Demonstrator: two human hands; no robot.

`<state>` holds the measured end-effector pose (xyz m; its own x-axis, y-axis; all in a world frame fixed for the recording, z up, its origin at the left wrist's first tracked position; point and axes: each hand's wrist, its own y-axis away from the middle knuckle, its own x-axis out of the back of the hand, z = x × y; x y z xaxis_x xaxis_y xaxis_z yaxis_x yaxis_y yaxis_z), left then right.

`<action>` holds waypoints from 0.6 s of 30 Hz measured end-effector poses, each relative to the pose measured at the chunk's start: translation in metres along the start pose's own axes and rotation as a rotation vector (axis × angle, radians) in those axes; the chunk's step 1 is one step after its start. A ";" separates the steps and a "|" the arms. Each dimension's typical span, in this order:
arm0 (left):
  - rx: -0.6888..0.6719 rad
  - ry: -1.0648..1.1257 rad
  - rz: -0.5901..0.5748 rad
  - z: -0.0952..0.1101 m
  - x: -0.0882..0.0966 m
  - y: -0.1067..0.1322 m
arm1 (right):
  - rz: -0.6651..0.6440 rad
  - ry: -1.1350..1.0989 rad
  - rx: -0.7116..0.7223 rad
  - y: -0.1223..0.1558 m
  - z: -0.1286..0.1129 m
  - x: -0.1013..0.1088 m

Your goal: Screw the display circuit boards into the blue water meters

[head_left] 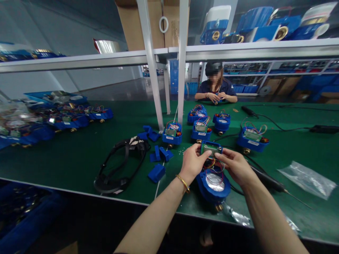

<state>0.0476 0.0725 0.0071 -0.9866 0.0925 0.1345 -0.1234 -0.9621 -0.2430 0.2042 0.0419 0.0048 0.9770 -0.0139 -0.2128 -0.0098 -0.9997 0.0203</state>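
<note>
A blue water meter body [213, 183] lies near the front edge of the green table [74, 155], with coloured wires running up from it. My left hand [192, 163] and my right hand [235, 164] both pinch a small blue-framed circuit module [211, 148] held just above the meter, left fingers on its left edge, right fingers on its right edge. A gold bangle sits on my left wrist.
Several more blue meters [201, 131] stand behind. Loose blue plastic parts [156, 173] and a black strap [119, 165] lie to the left. A black probe tool [270, 181] and clear bags [308, 179] lie right. A person [215, 90] sits across the table. Shelf posts [152, 67] rise mid-table.
</note>
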 end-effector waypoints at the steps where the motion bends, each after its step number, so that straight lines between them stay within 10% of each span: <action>1: -0.003 -0.066 0.012 0.000 0.001 -0.002 | -0.002 0.008 0.010 0.000 -0.001 0.000; 9: 0.066 0.040 -0.283 -0.006 0.014 -0.016 | 0.063 0.086 0.025 0.001 -0.009 0.004; 18: 0.016 -0.337 -0.170 0.001 0.009 -0.014 | 0.108 0.132 -0.014 -0.005 -0.008 0.002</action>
<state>0.0405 0.0863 0.0131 -0.8612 0.1639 0.4811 -0.2779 -0.9444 -0.1758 0.2077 0.0475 0.0124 0.9899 -0.1181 -0.0783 -0.1144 -0.9922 0.0500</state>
